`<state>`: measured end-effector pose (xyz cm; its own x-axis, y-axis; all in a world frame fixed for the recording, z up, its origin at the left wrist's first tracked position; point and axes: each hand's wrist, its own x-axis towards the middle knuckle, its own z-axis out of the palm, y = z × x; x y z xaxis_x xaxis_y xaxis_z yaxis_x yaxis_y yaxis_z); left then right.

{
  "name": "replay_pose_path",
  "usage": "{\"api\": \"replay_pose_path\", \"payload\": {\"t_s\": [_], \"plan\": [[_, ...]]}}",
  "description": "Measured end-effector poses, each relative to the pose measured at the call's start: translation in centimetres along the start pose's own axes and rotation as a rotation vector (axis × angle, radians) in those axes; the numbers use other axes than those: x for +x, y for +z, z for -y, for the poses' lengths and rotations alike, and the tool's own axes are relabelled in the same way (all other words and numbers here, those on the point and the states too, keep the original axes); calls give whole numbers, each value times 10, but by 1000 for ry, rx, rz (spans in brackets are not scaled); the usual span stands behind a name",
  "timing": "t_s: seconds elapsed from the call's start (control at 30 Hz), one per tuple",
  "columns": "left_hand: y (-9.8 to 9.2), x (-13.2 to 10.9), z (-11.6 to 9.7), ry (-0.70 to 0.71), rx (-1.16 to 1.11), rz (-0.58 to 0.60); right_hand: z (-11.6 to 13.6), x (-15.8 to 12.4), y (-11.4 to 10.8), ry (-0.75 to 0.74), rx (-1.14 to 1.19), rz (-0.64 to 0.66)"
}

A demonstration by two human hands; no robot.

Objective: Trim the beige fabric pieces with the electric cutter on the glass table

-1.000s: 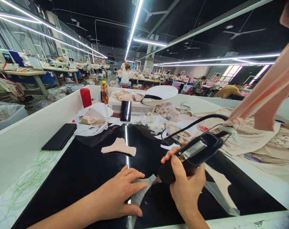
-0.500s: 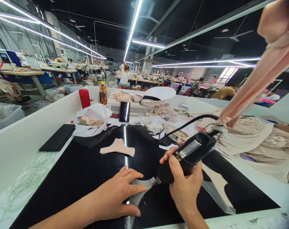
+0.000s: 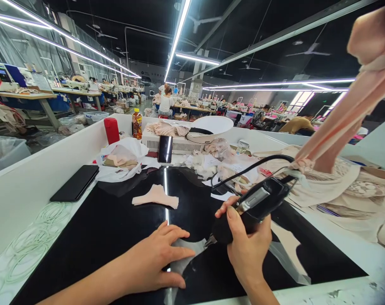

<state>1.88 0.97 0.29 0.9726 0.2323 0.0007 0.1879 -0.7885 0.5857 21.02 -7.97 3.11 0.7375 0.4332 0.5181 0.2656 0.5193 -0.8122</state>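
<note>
My right hand [image 3: 248, 241] is wrapped round a black corded handheld tool [image 3: 252, 207] with a narrow metal tip. That tip meets the right end of a thin translucent piece of material [image 3: 186, 253] on the black work surface [image 3: 116, 241]. Lying flat on the same material, my left hand [image 3: 165, 256] has its fingers spread. A small pale pink fabric piece [image 3: 156, 196] lies farther back. To the right of my right hand is a beige cut piece [image 3: 289, 245] with a translucent strip along it. A pink cloth strip [image 3: 341, 110] hangs down to the tool's rear end.
At the left are a black flat case [image 3: 75, 183] and pale green cord loops [image 3: 37, 237]. Along the back stand a phone [image 3: 165, 149], a bottle [image 3: 137, 123] and a plastic bag [image 3: 122, 159]. Beige fabric piles [image 3: 335, 182] lie right. Low white walls [image 3: 46, 159] edge the table.
The tool's tip has shifted slightly to the right along the translucent material's edge, with my right hand. My left hand stays nearly in place on the material.
</note>
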Motion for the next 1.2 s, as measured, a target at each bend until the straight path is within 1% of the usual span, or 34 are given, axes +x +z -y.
{"api": "replay_pose_path", "payload": {"t_s": [0.1,0.23,0.37,0.5,0.7,0.83,0.93,1.03,1.1,1.2], "plan": [[-1,1,0,-5,6,10,3,0,-1,5,10,-5],[1,0,1,3,-16,-8,6,-2,-2,25,35,9],[1,0,1,-5,7,11,4,-3,-3,38,15,16],[0,0,1,3,10,7,2,-2,-3,15,-5,18],[-3,0,0,-4,-19,15,4,-3,-3,3,-67,-3],[-5,0,-1,-26,-1,49,3,-1,-3,1,-64,-15],[-6,-1,0,-24,-7,54,3,1,-3,12,-57,-30],[-4,-3,2,-36,-85,5,6,2,-4,18,-68,-35],[-2,-3,5,-71,-123,-73,8,3,-5,13,-86,-36],[3,-2,11,-137,-93,-199,9,7,-8,6,-164,-33]]}}
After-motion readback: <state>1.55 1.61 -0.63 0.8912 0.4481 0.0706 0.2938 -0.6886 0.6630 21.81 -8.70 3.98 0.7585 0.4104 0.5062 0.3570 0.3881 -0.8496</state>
